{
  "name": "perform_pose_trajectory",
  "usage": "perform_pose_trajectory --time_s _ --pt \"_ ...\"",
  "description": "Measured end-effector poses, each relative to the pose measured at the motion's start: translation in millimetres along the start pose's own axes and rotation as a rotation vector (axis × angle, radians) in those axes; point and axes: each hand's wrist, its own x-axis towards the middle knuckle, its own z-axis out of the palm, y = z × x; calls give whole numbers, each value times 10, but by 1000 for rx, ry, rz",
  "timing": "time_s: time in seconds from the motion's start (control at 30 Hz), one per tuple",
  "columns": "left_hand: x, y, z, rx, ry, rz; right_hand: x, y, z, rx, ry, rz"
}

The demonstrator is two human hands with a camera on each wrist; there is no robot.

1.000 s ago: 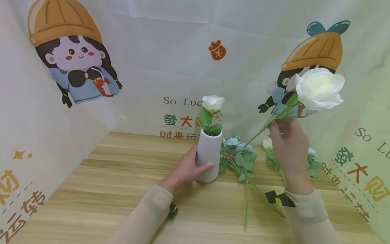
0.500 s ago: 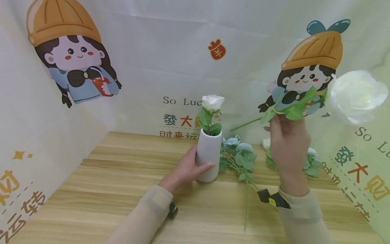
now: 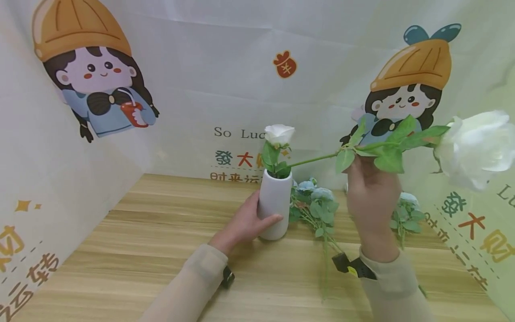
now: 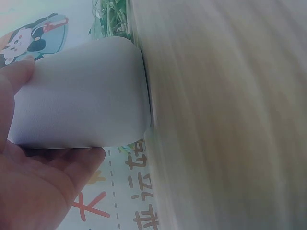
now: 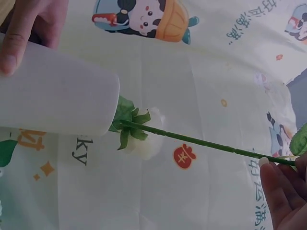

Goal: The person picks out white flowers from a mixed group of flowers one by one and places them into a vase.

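A white vase (image 3: 275,205) stands upright on the table, and my left hand (image 3: 245,221) grips its lower side, thumb across the front. One white rose (image 3: 279,134) rises from the vase's mouth. My right hand (image 3: 374,192) pinches the green stem (image 5: 201,142) of a second white rose (image 3: 474,150) among its leaves. That rose lies nearly level in the air, its bloom far to the right, and its stem end overlaps the leaves just over the vase's rim. In the left wrist view the fingers wrap the vase (image 4: 86,93) from both sides.
Light blue flowers with green leaves (image 3: 318,201) lie on the wooden table (image 3: 169,250) just right of the vase. Another blue flower (image 3: 408,210) lies behind my right wrist. A printed cloth backdrop (image 3: 193,58) closes off the back and sides.
The held white rose has tipped over to the right, from slanting upward to nearly level. Its stem end has swung left toward the vase's mouth. My left hand and the vase have stayed put.
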Motion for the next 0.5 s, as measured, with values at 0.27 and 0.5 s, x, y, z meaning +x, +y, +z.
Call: perform_pose_trajectory --time_s 0.27,0.5 --pt "-6 10 -8 4 1 11 -10 18 58 106 52 -34" --pt "-3 4 -15 -6 -5 0 -77 81 115 43 -98 18"
